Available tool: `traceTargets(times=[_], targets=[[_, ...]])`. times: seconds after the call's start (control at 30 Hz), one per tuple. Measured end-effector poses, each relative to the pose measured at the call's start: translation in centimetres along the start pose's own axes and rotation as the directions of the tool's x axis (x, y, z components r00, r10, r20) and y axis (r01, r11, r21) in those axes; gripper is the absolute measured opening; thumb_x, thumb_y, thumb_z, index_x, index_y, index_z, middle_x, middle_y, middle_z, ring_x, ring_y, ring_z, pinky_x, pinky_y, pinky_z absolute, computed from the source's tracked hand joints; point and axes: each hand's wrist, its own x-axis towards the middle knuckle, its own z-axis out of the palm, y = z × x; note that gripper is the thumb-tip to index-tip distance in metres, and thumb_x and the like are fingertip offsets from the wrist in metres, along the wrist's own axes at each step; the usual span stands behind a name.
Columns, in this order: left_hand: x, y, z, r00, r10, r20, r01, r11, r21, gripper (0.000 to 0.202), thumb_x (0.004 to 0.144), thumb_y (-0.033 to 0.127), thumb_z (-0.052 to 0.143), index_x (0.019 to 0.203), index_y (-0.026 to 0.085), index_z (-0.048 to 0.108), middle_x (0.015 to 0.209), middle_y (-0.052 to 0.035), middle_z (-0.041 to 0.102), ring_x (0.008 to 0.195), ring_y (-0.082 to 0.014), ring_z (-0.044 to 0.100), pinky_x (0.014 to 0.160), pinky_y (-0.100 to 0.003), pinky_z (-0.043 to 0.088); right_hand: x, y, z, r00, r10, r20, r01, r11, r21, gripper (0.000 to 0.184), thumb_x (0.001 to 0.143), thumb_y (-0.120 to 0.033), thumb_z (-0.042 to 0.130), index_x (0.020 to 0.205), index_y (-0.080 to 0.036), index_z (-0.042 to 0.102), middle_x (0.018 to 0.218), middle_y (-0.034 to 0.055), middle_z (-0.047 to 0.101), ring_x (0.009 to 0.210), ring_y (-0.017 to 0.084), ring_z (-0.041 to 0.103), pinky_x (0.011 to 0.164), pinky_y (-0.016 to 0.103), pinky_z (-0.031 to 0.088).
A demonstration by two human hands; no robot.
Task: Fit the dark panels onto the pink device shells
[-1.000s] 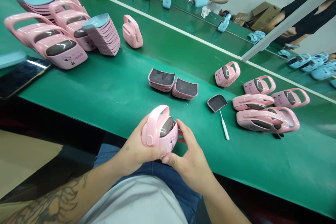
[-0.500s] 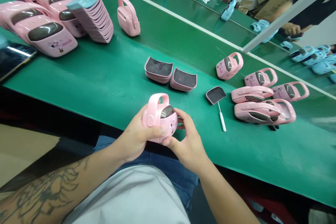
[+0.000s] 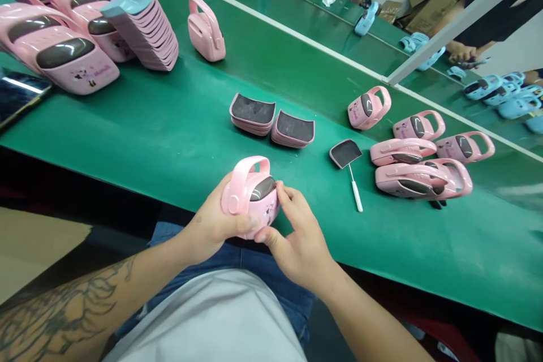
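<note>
A glossy pink plastic case (image 3: 258,199) with a carrying handle, a dark oval window and a small printed figure is held over the table's near edge. My left hand (image 3: 216,218) wraps its left side, thumb across the front. My right hand (image 3: 297,232) grips the right side, thumb and fingers on the front panel's edges. The case's underside is hidden. Beyond it lie two short stacks of curved pink panels with dark inner faces, a left stack (image 3: 253,113) and a right stack (image 3: 293,128). To the right, a white-handled screwdriver (image 3: 356,195) touches a single dark-faced panel (image 3: 345,154).
Several finished-looking pink cases (image 3: 403,181) stand at the right; one pink case (image 3: 206,31) stands at the back. At left are larger-looking pink cases (image 3: 74,65), a tall panel stack (image 3: 148,31) and a dark glossy device (image 3: 19,96). Beyond the white strip, other people handle blue cases (image 3: 367,18).
The view has shifted slightly. Both hands still hold the pink case, now a little lower and turned slightly. My right fingers have moved onto the front panel's upper right edge.
</note>
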Motion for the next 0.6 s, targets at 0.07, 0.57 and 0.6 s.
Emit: traceTargets(times=[0.07, 0.57, 0.6], targets=[[0.3, 0.6, -0.1, 1.000, -0.014, -0.010, 0.013, 1.000, -0.026, 0.081, 0.077, 0.030, 0.084, 0.149, 0.024, 0.050, 0.128, -0.0118, 0.070, 0.108, -0.0296, 0.070, 0.085, -0.034, 0.059, 0.8, 0.0, -0.3, 1.000, 0.007, 0.005, -0.007, 1.000, -0.010, 0.081, 0.094, -0.058, 0.070, 0.159, -0.020, 0.042, 0.145, 0.0184, 0.055, 0.135, 0.034, 0.054, 0.114, 0.053, 0.047], [1.3, 3.2, -0.7, 0.894, -0.406, -0.188, 0.389, 0.913, -0.119, 0.049, 0.083, 0.040, 0.071, 0.125, 0.016, 0.067, 0.103, -0.0131, 0.079, 0.084, -0.0273, 0.076, 0.067, -0.035, 0.065, 4.4, -0.7, -3.3, 0.949, -0.118, 0.291, 0.136, 0.990, -0.040, 0.075, 0.089, -0.033, 0.082, 0.155, -0.028, 0.047, 0.136, 0.0111, 0.056, 0.127, 0.028, 0.058, 0.112, 0.048, 0.049], [1.3, 3.1, -0.7, 0.903, -0.394, -0.172, 0.376, 0.918, -0.129, 0.050, 0.083, 0.039, 0.072, 0.127, 0.017, 0.066, 0.103, -0.0122, 0.079, 0.084, -0.0268, 0.076, 0.067, -0.034, 0.065, 4.6, -0.8, -3.4, 0.950, -0.122, 0.288, 0.137, 0.990, -0.035, 0.073, 0.088, -0.033, 0.082, 0.152, -0.026, 0.049, 0.134, 0.0109, 0.057, 0.125, 0.027, 0.059, 0.111, 0.047, 0.050]])
